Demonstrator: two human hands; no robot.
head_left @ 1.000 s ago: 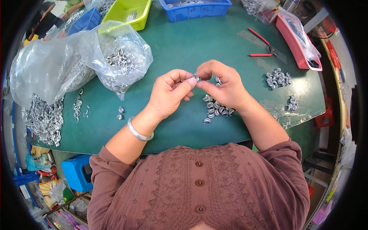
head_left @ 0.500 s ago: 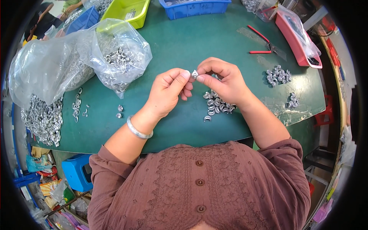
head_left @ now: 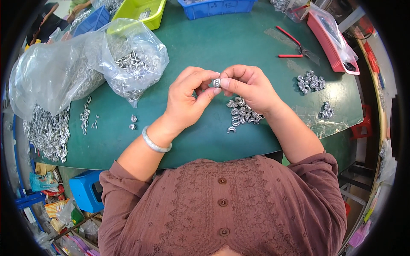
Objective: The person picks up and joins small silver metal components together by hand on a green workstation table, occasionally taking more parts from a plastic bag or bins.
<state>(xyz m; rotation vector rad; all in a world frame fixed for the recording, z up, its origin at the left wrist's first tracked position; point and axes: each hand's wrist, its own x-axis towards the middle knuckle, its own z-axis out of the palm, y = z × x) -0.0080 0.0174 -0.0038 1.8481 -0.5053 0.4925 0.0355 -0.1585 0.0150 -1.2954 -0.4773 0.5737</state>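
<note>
A small silver metal ring [head_left: 216, 82] is pinched between both hands above the green table [head_left: 200, 47]. My left hand [head_left: 186, 96], a pale bangle [head_left: 154, 141] on its wrist, grips the ring's left side with thumb and fingertips. On the right side my right hand [head_left: 247, 87] holds it between thumb and forefinger. Under my right hand lies a pile of curved silver pieces [head_left: 242, 114], partly covered by the fingers. Two small silver pieces [head_left: 133, 122] rest left of my left wrist.
Clear bags of silver rings [head_left: 136, 64] and a loose ring heap [head_left: 49, 134] lie at left. Red-handled pliers [head_left: 294, 46] and a pink basket [head_left: 326, 40] are at far right, with smaller piles [head_left: 311, 82] nearer. Green [head_left: 153, 19] and blue bins [head_left: 218, 10] stand at the back.
The silver piece has been turned, so its banded outer face now shows. My left fingers have shifted from beside it to a thumb-and-finger pinch on it.
</note>
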